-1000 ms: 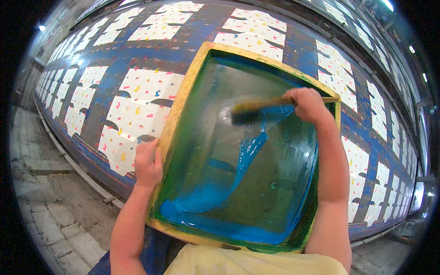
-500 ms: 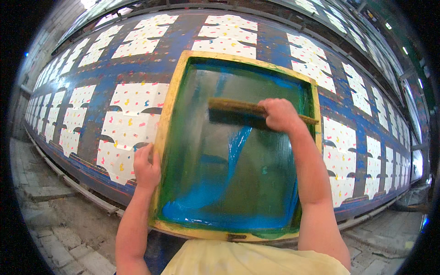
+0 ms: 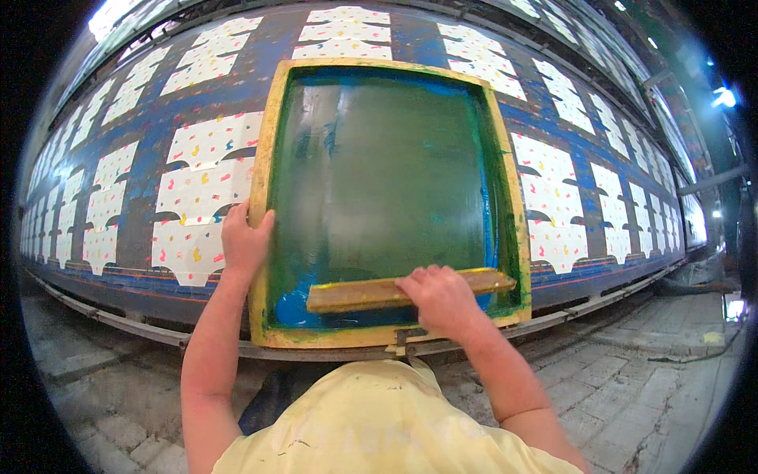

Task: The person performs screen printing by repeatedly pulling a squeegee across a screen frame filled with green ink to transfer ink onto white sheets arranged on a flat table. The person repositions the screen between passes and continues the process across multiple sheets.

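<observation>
On one printing frame [image 3: 268, 166], two hands, left [image 3: 245, 241] gripping edge, right [image 3: 442, 300] holding one squeegee [image 3: 355, 294]

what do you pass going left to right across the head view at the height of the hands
white printed fabric pieces → left hand on the frame's left edge → yellow screen frame → wooden squeegee → right hand on the squeegee → frame's right rail → more printed pieces

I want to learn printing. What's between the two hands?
In the head view, between the left hand and the right hand lie green mesh, blue ink and the wooden squeegee's free end.
</observation>
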Demonstrator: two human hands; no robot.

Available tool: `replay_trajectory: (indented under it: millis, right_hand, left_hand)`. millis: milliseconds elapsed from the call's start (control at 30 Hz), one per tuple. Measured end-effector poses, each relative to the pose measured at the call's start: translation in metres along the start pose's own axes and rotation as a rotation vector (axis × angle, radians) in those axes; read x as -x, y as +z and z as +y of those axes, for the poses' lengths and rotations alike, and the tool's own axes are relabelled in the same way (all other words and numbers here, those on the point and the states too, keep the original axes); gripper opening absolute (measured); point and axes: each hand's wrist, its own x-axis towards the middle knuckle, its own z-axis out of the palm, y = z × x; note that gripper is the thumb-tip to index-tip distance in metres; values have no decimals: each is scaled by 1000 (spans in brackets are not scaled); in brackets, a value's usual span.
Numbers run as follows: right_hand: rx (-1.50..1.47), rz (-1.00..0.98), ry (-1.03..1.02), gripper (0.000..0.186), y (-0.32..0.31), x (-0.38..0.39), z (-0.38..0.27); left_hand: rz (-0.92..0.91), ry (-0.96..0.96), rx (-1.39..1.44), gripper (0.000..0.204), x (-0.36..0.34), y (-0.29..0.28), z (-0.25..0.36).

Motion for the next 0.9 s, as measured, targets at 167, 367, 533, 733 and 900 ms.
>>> replay_trajectory:
  millis: [167,367,533,733,900]
  right_hand:
    - [-46,90,0,47,12,40,-29]
    - [-216,286,136,52,14,72,35]
    - [157,378,888,75,18,100,147]
    - [-297,547,950,78,33,127,200]
    - [-372,669,883,75,9,176,276]
  left_hand:
    - [-83,-199,-42,49,-10,-7,15]
    - [-84,-322,126,39,-17,-8,15]
    - [-1,-277,221,39,-29,-10,12]
    - [-26,-252,191,42,-69,-32,56]
    - [5,-302,347,48,-52,11,120]
